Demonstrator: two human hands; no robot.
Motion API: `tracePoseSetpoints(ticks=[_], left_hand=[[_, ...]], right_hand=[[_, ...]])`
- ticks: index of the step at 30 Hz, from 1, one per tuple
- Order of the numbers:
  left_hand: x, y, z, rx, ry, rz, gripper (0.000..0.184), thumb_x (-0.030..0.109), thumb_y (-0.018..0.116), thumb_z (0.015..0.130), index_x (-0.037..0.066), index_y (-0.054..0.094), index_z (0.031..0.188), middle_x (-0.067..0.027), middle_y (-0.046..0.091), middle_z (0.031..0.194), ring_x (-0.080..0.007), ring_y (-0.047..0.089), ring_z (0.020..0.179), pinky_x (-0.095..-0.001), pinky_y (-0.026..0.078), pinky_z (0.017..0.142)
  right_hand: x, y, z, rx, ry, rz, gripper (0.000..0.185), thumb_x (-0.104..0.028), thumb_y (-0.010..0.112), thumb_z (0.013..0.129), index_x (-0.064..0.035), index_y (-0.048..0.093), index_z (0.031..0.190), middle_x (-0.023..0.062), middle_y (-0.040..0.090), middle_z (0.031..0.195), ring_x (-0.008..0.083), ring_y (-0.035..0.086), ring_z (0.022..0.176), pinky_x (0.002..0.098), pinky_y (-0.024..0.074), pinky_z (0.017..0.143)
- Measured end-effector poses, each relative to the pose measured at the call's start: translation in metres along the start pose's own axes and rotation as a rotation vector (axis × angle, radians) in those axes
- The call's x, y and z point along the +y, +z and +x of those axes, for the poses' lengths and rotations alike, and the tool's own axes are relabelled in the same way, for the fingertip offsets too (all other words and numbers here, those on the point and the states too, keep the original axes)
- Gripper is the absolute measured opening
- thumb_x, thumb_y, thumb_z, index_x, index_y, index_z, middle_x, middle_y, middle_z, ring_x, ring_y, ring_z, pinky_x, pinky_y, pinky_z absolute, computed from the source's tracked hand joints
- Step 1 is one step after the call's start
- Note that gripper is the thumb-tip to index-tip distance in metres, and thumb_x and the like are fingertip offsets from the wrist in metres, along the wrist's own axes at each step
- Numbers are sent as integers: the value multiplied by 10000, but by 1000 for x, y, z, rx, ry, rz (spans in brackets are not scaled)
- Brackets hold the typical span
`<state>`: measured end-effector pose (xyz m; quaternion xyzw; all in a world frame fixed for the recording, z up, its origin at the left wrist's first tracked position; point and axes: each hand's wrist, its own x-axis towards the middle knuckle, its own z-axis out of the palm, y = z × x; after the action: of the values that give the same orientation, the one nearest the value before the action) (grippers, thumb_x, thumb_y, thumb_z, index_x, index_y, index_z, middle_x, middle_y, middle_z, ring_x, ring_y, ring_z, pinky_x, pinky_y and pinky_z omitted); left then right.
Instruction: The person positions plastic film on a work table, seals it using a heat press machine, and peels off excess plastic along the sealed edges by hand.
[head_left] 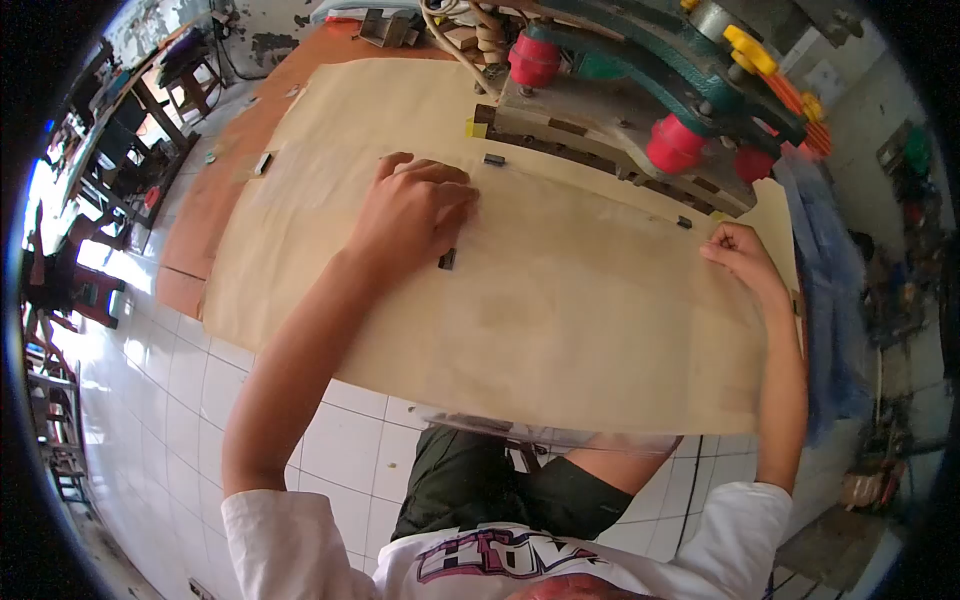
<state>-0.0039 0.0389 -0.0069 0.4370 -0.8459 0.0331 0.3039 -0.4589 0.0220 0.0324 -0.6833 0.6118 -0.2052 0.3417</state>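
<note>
A wide tan board (330, 110) lies before me, and a thin clear sheet seems to cover part of it, its glossy edge (560, 436) overhanging the front. My left hand (420, 205) rests palm down left of the middle, fingers bent and a little apart. Beside its wrist is a small dark block (447, 259); another dark block (493, 160) sits just beyond the fingertips. At the right side my right hand (742, 258) is closed, thumb against curled fingers; whatever it pinches is hidden. A third dark block (684, 222) is close to its left.
Behind the board stands a machine with a green arm (640, 70), red knobs (675, 143) and a long metal bar (560, 145). A small metal piece (262, 163) lies at the board's left. Blue plastic sheeting (830, 290) hangs to the right.
</note>
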Motion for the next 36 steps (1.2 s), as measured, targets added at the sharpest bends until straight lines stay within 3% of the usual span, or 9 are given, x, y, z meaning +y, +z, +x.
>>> tracePoseSetpoints(ticks=[8,13,25,27,29,36], left_hand=[[2,-2,-2,-14,3,-6,235,95,590,742,123,717,938,-30,672,1082,-189,593,1049,-410,367,978],[-2,-4,-3,-62,6,-48,429,69,528,610,121,717,992,-63,657,1133,-223,583,1075,-419,359,1005],[6,-16,1,-172,64,65,507,67,565,624,154,675,1111,-89,626,1180,-247,554,1135,-492,329,1044],[6,-16,1,-182,59,67,509,71,564,627,159,673,1116,-86,626,1178,-248,554,1135,-489,328,1044],[5,-15,2,-196,58,70,512,75,562,629,164,672,1121,-82,627,1177,-249,554,1135,-486,327,1045],[1,-12,3,-158,70,83,488,74,552,634,156,685,1096,-86,635,1150,-240,567,1095,-465,335,1042]], right_hand=[[14,1,3,35,-25,14,207,-191,749,782,-65,594,732,-45,537,633,36,463,553,210,345,481],[22,1,8,56,-33,-1,224,-212,762,766,-62,601,724,-36,546,622,39,473,544,217,350,473],[14,2,4,73,1,-23,223,-198,755,763,-66,588,700,-33,537,612,54,478,548,224,369,504],[11,3,3,65,18,-10,221,-193,754,761,-64,586,700,-29,538,619,57,482,561,226,377,519],[11,5,1,96,-69,-11,195,-169,729,790,-58,585,720,-37,517,614,32,438,531,203,306,448],[6,3,2,102,-30,-70,208,-189,734,783,-68,578,719,-34,520,617,30,443,534,200,315,454]])
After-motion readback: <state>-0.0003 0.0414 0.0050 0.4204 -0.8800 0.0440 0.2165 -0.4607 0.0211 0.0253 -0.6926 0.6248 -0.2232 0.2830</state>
